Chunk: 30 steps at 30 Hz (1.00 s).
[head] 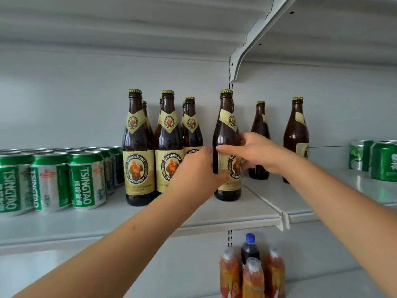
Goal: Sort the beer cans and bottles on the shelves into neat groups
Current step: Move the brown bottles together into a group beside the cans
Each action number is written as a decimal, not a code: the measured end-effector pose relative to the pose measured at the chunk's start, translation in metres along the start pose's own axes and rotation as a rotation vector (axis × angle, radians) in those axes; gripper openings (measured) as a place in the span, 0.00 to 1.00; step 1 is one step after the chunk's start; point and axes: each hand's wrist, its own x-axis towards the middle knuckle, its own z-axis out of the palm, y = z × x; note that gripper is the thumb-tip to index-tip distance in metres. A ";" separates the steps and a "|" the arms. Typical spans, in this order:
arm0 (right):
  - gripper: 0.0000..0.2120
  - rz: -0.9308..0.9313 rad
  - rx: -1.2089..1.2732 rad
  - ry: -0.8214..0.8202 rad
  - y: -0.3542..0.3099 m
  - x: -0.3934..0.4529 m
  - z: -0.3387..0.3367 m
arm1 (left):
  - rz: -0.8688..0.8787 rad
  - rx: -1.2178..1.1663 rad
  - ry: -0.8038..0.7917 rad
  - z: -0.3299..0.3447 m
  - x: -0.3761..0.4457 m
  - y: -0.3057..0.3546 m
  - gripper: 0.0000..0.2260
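We hold one brown glass bottle (227,147) upright on the smooth white metal shelf (236,214), our left hand (197,168) wrapped low round its cream paper label and our right hand (253,151) curled round its shoulder, so both grips are clamped on the glass. Just to its left stands a tight cluster of matching bottles (163,145) with crimped gold caps; two more bottles (296,138) stand apart to the right. Glossy green-and-silver cans (86,179) sit in rows at far left.

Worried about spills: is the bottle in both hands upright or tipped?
Upright: the held bottle stands base-down on the shelf, cap on top.
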 end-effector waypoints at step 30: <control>0.18 0.137 -0.249 0.425 0.041 0.063 -0.004 | 0.429 0.510 0.482 -0.019 -0.001 -0.007 0.19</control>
